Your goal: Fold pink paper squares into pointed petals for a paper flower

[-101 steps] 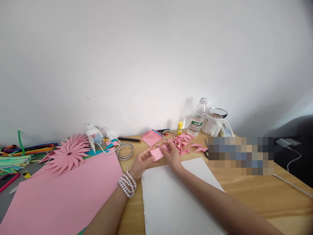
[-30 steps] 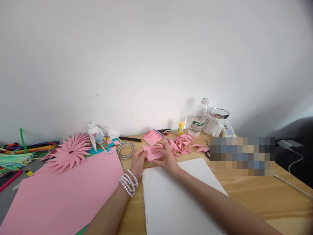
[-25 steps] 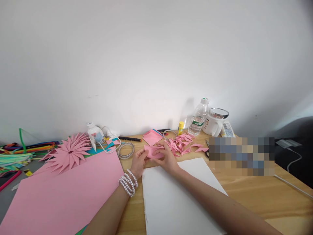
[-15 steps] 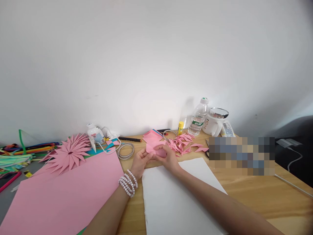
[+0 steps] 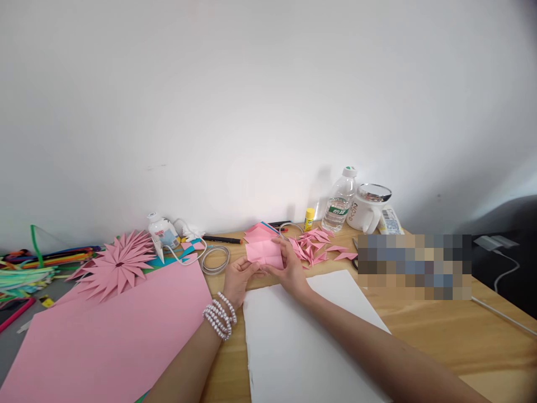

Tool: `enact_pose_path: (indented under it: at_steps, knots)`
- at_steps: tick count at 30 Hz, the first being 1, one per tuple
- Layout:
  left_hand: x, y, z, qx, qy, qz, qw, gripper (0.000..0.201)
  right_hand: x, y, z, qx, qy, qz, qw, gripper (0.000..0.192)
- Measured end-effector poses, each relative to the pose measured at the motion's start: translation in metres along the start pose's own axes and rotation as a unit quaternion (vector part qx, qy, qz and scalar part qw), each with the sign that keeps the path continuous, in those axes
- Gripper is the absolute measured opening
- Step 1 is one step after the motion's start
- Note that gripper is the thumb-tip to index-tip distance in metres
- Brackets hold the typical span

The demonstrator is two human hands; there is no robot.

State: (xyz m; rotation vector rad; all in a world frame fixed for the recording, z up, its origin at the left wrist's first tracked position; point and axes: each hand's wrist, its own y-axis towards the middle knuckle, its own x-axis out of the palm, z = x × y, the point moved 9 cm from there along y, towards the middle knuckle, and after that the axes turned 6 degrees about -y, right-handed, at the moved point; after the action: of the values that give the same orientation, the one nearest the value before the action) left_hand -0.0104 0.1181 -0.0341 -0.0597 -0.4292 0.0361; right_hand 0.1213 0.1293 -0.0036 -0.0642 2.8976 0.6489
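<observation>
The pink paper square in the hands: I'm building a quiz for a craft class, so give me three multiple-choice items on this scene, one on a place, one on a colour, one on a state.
1. Where does the water bottle stand?
A. beside the white mug, near the wall
B. on the white sheet
C. on the large pink sheet

2. What colour is the paper flower at the left of the table?
A. blue
B. pink
C. white

3. How is the small pink paper square held?
A. lying untouched on the table
B. by the left hand alone
C. between the left hand and the right hand, with creases showing

Answers: 1 A, the bottle sits just left of the mug at the table's far edge. 2 B, its pointed petals are pink. 3 C, fingers of both hands grip the square, and fold lines cross it.
</observation>
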Motion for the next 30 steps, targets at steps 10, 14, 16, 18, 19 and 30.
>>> enact_pose_path:
  at_steps: [10, 14, 16, 18, 19, 30]
  knots:
    - [0.000, -0.002, 0.000, -0.003, 0.015, 0.001, 1.000, 0.026, 0.007, -0.001, 0.010, 0.052, 0.027, -0.043, 0.997, 0.066]
    - [0.001, -0.002, 0.002, -0.003, 0.018, 0.000, 1.000, 0.026, 0.008, 0.000, 0.015, 0.071, 0.048, -0.042, 0.995, 0.058]
    - [0.001, -0.002, 0.002, -0.003, 0.016, 0.002, 1.000, 0.028, 0.009, 0.001, 0.017, 0.076, 0.056, -0.042, 0.995, 0.056]
    - [-0.001, -0.001, 0.001, -0.004, 0.015, 0.006, 1.000, 0.029, 0.010, 0.001, 0.019, 0.081, 0.062, -0.044, 0.994, 0.053]
    - [-0.001, -0.001, 0.000, -0.004, 0.016, 0.006, 1.000, 0.029, 0.010, 0.002, 0.021, 0.084, 0.064, -0.044, 0.993, 0.052]
    - [-0.001, 0.000, -0.002, 0.001, 0.031, 0.001, 1.000, 0.026, 0.012, 0.002, 0.028, 0.115, 0.077, -0.053, 0.989, 0.044]
